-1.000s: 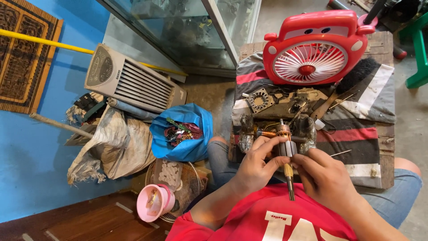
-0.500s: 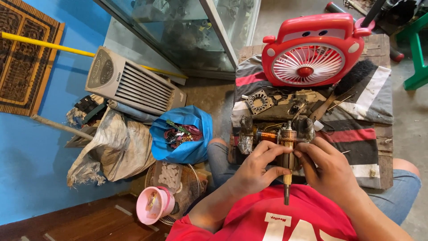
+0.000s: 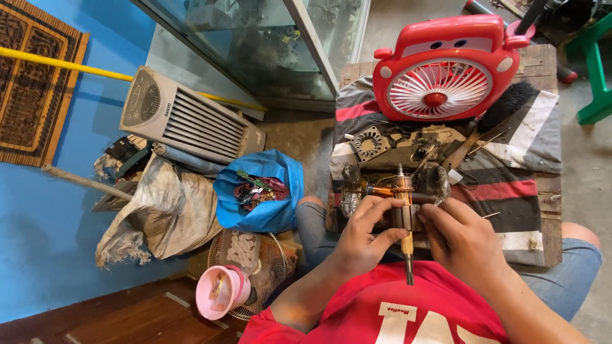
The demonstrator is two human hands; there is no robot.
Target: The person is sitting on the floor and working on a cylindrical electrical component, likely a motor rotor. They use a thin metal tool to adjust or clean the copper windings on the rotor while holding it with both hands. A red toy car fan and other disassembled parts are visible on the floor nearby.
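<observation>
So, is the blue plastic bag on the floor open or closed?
Open. The blue plastic bag has its mouth spread wide, and red and green bits inside show from above.

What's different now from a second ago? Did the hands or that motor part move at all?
Very little. Both the left hand and right hand keep their grip on the motor rotor; the fingers shifted slightly along it, and its shaft points toward the person as before. The red fan, striped cloth and blue bag stayed put.
</observation>
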